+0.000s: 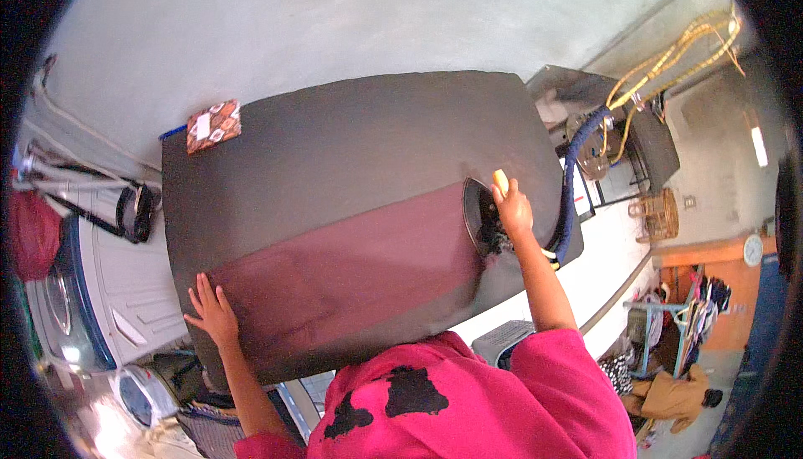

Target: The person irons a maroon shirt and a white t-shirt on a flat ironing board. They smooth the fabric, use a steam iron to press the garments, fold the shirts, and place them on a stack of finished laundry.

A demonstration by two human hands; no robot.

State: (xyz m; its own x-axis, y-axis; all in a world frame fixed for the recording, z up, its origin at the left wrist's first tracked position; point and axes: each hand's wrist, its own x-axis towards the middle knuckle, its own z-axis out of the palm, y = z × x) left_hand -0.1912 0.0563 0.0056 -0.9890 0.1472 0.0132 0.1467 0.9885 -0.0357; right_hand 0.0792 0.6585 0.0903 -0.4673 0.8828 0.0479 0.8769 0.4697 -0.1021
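Note:
Across a padded dark ironing table lies a folded maroon cloth, smooth over most of its length. My right hand is closed round the pale yellow handle of a dark iron, which rests at the cloth's right end. A blue-wrapped hose runs beside the table's right side, reaching down close to the iron. At the opposite end of the cloth, my left hand lies flat with fingers spread, touching its left edge. Nothing is held in it.
A patterned, book-like item sits at the table's far left corner. Yellow hoses loop above equipment at the far right. A grey basket stands below the near edge. Farther right are a stool and a clothes rack.

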